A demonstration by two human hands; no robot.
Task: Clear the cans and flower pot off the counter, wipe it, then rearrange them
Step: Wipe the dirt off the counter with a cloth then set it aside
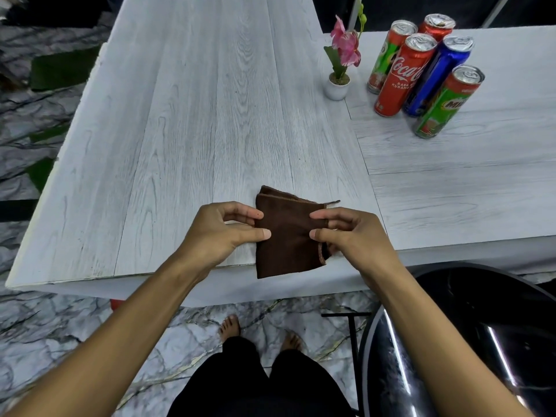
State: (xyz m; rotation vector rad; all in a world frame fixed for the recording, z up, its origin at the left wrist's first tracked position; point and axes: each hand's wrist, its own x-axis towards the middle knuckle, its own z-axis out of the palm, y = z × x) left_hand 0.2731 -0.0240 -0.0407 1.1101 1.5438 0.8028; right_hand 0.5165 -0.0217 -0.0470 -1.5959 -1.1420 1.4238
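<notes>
A folded brown cloth (285, 236) lies at the near edge of the pale wood-grain counter (186, 121), its lower part hanging over the edge. My left hand (222, 233) pinches the cloth's left side between thumb and fingers. My right hand (352, 236) pinches its right side the same way. Far right, on the adjoining counter section, stand several cans: a red cola can (401, 76), a blue can (436, 76), a green can (445, 103), another green can (388, 55) and a red one (434, 25) behind. A small white pot with a pink flower (338, 85) stands left of them.
A glossy black round chair (466, 341) stands at the lower right beside my right arm. Marble-patterned floor (60, 326) runs below and left of the counter. My bare feet (230, 326) stand just under the counter's near edge.
</notes>
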